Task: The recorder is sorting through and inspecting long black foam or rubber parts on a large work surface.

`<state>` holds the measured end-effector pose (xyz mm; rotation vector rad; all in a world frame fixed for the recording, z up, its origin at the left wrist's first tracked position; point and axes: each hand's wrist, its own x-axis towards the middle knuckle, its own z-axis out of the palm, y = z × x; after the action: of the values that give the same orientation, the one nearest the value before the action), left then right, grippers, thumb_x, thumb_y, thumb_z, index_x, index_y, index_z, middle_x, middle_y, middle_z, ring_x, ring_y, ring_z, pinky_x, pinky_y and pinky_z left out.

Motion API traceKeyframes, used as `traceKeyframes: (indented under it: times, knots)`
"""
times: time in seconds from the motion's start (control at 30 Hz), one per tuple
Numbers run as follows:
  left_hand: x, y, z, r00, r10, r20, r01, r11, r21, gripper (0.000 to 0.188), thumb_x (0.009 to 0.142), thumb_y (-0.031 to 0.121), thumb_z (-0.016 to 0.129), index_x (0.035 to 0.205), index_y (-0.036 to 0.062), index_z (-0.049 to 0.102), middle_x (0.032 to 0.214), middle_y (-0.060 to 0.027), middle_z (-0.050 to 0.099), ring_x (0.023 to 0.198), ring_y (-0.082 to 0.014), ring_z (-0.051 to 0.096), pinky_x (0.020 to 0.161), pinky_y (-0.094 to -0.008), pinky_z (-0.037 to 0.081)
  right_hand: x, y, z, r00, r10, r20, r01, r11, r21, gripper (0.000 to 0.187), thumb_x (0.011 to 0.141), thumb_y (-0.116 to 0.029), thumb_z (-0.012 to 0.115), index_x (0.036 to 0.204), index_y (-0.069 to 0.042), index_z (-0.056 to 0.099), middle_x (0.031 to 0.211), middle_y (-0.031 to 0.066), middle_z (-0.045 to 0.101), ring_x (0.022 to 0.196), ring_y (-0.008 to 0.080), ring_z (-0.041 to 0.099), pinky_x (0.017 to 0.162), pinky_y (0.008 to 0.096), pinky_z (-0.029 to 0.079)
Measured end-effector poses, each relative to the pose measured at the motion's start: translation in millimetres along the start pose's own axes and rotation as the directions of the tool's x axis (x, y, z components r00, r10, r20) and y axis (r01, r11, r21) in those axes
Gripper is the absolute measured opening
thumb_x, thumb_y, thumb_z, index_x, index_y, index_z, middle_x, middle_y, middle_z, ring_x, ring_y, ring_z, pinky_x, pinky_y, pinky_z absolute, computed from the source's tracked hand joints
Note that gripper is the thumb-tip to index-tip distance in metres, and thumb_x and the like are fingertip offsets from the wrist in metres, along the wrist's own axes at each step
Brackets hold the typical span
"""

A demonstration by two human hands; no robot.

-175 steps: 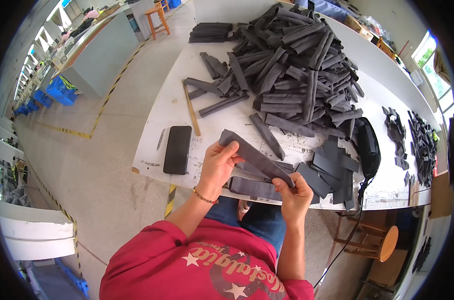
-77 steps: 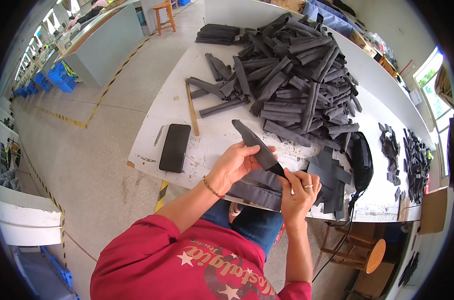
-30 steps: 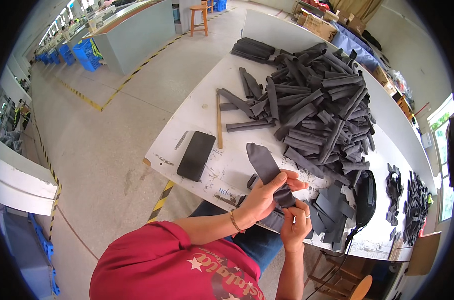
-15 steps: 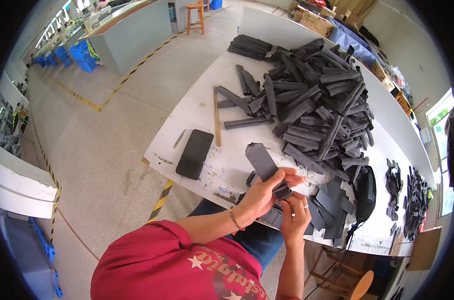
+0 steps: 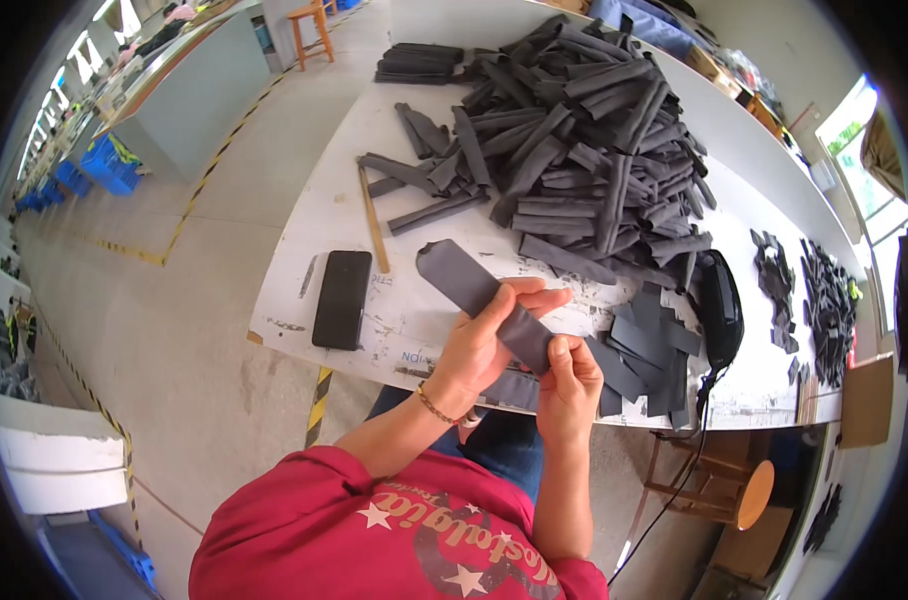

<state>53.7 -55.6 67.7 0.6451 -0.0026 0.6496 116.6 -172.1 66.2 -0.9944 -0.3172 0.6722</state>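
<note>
A dark grey fabric strip (image 5: 459, 275) with a shaped far end stretches between both my hands above the near side of the white table (image 5: 299, 240). My left hand (image 5: 482, 340) grips it around the middle, thumb on top and the other fingers beneath. At its near right end, my right hand (image 5: 571, 385) pinches it between thumb and fingers. The strip lies fairly flat and slants from upper left to lower right. Just right of my hands, several flat dark pieces (image 5: 639, 350) overlap on the table.
A big heap of dark grey fabric tubes (image 5: 574, 140) covers the far middle, with a neat stack (image 5: 414, 65) behind. Left lie a black phone (image 5: 342, 300) and a thin wooden stick (image 5: 373, 222). A black device (image 5: 717, 310) with a cord stands right; a wooden stool (image 5: 754, 495) is below.
The strip's near end, folded over at my right fingers before, is now straightened out. Both hands have shifted slightly left and up in view, and the view itself has turned.
</note>
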Motion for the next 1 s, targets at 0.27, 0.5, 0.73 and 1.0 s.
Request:
traceKeyframes:
  times: [0.27,0.5,0.73,1.0]
  knots:
    - [5,20,-20,0.964,0.003,-0.265,0.005,1.000,0.029,0.041,0.101,0.032,0.050,0.123,-0.0011,0.055,0.106,-0.0133,0.068,0.094,-0.0301,0.067,0.084,-0.0407,0.055,-7,0,-23,0.940,-0.319,-0.121,0.260,0.900,-0.351,0.011,0.096,-0.010,0.058,0.087,-0.003,0.058,0.079,-0.0055,0.051,0.073,0.0023,0.040,0.065,0.0180,0.030]
    - [-4,36,-20,0.924,0.235,-0.301,-0.151,0.948,0.279,0.028,0.097,0.014,0.058,0.119,-0.0012,0.050,0.097,-0.0058,0.057,0.078,-0.0084,0.061,0.066,-0.0318,0.058,-7,4,-38,0.896,-0.427,-0.126,0.361,0.862,-0.355,0.017,0.097,-0.014,0.058,0.087,-0.002,0.052,0.086,-0.0003,0.050,0.080,0.0077,0.041,0.076,0.0215,0.035]
    - [-12,38,-27,0.954,0.268,-0.132,-0.171,0.851,0.496,0.024,0.085,-0.007,0.067,0.100,0.0008,0.049,0.093,-0.0050,0.053,0.070,-0.0085,0.061,0.062,-0.0291,0.062,-6,1,-39,0.881,-0.472,-0.006,0.422,0.793,-0.439,0.021,0.098,-0.019,0.057,0.087,-0.002,0.051,0.086,0.0009,0.049,0.080,0.0092,0.041,0.077,0.0221,0.034]
    - [-16,35,-38,0.957,0.274,-0.091,-0.179,0.810,0.558,0.013,0.091,0.006,0.066,0.098,0.0015,0.057,0.082,0.0000,0.050,0.066,-0.0060,0.059,0.058,-0.0225,0.056,-9,2,-38,0.876,-0.481,0.042,0.445,0.772,-0.454,0.025,0.098,-0.023,0.058,0.086,-0.002,0.051,0.085,0.0010,0.049,0.080,0.0096,0.041,0.078,0.0226,0.034]
